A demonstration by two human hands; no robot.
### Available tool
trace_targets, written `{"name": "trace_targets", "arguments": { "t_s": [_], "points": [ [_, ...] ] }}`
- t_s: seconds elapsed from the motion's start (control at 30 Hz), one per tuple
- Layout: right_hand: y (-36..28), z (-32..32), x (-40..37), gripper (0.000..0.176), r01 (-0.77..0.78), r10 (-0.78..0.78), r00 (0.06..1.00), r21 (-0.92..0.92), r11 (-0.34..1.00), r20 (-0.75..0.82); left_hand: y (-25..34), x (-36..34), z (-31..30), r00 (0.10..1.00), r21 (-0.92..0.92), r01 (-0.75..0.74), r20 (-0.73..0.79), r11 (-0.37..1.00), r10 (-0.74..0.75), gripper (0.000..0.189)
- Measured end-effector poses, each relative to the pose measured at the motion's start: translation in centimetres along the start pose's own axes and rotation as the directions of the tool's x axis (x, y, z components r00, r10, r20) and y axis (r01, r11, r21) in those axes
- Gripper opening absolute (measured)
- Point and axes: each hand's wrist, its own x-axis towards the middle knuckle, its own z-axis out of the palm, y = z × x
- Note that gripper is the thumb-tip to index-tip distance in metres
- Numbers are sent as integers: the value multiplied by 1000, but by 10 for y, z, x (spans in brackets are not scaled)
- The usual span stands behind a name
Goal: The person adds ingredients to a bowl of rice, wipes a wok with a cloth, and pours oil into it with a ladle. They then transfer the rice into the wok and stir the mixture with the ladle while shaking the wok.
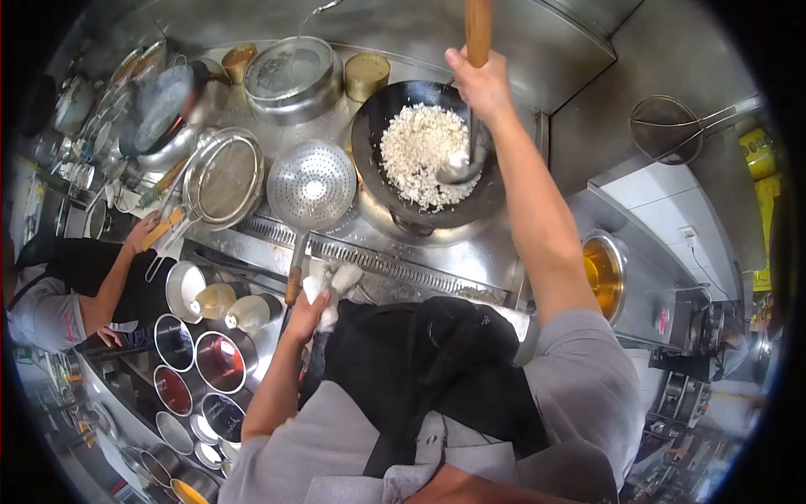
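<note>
My right hand (485,84) is closed around the handle of a ladle (478,32) with a wooden grip, held upright above the wok. The ladle's metal bowl rests in white rice (421,147), which lies in a dark wok (495,202) on the stove. My left hand (307,312) is low at the stove's front edge, closed on a white cloth (339,286). Just beside it is the wooden handle end of a perforated skimmer (311,186), whose round bowl lies on the stovetop left of the wok. Some of my left fingers are hidden.
At the back stand a covered pot (290,80) and a brass-coloured container (367,77). A round strainer (222,178) lies left of the skimmer. Several sauce pots (196,370) fill the lower left. A co-worker's hand (144,232) is at the left. Right stands a pot of yellow oil (601,273).
</note>
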Motion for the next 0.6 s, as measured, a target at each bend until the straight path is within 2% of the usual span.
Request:
{"name": "trace_targets", "arguments": {
  "t_s": [0.03,0.1,0.13,0.17,0.2,0.23,0.27,0.3,0.37,0.4,0.43,0.5,0.53,0.57,0.6],
  "points": [
    [-20,-5,-3,29,8,-8,1000,4,1000,-7,9,-6,-2,997,76,-69,-34,995,71,43],
    [-47,-15,-34,30,182,-210,972,226,957,104,28,-18,-1,994,9,-96,-56,995,97,46],
    [-19,-17,-50,32,162,-192,978,287,944,82,29,-19,-4,994,-4,-68,-83,998,67,47],
    [9,-6,-68,33,241,-256,966,279,930,18,31,-18,-10,992,-16,-49,-114,999,47,47],
    [50,6,-79,33,148,-151,989,145,978,6,21,-11,-16,985,1,-115,-128,993,114,49],
    [76,11,-82,34,45,-45,999,6,999,-19,25,-12,-16,985,-3,-119,-127,993,118,49],
    [55,3,-63,33,55,-44,992,-93,994,116,33,-15,-15,989,30,-116,-94,993,118,48],
    [29,-2,-48,32,32,-16,993,-132,991,119,37,-18,-16,992,69,-106,-61,992,110,48],
    [-19,-7,-38,32,64,-67,997,-54,996,-48,35,-20,-21,991,110,-127,-14,986,130,46],
    [-24,-21,-37,30,168,-168,986,-32,985,-11,34,-19,-22,990,143,-144,32,979,141,45],
    [-11,-20,-37,30,168,-169,986,-34,985,-11,32,-15,-20,989,142,-145,34,979,141,45],
    [52,-15,-44,29,180,-131,977,315,932,-170,28,-10,-11,987,129,-162,31,978,159,42],
    [88,-2,-40,29,93,-44,986,311,946,-161,42,-12,5,990,73,-137,33,988,135,38],
    [91,-1,-26,31,39,-21,992,146,988,-127,44,-7,13,986,92,-154,86,984,146,35],
    [69,-2,-10,31,47,-46,993,13,999,-105,47,-2,25,986,18,-136,99,991,134,34]
  ]
}}
